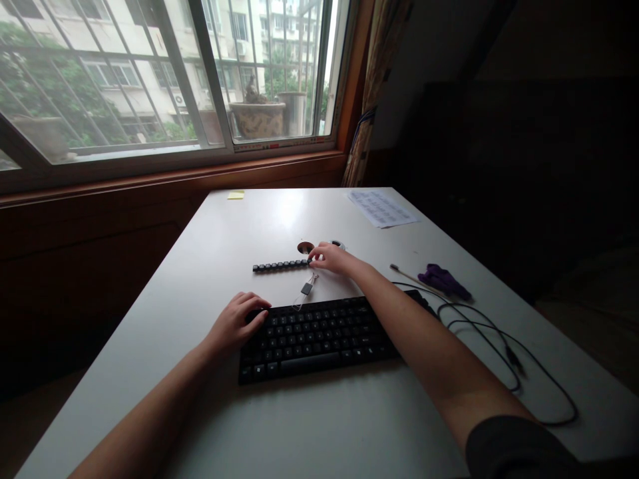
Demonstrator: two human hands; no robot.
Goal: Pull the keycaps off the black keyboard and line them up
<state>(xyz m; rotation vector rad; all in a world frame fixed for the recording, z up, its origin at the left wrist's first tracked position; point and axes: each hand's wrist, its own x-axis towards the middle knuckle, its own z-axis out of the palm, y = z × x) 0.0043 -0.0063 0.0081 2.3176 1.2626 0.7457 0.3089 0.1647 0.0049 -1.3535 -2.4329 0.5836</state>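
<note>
A black keyboard (319, 339) lies across the white table in front of me. My left hand (242, 319) is closed round its far left corner, the thumb over the keys at that end. Beyond the keyboard, several small black keycaps (279, 266) stand in one straight row. At the right end of this row, my right hand (327, 256) has thumb and forefinger pinched together on a keycap (309, 261), mostly hidden by the fingertips. My right forearm passes over the keyboard's right part and covers keys there. A wire keycap puller (306, 289) with a dark grip lies between row and keyboard.
A black cable (479, 326) loops on the right side of the table (200, 253). Near it are a thin brush (414, 276) and a purple cloth (444, 281). Printed sheets (382, 207), a yellow note (235, 195) and a round hole (305, 247) are farther back.
</note>
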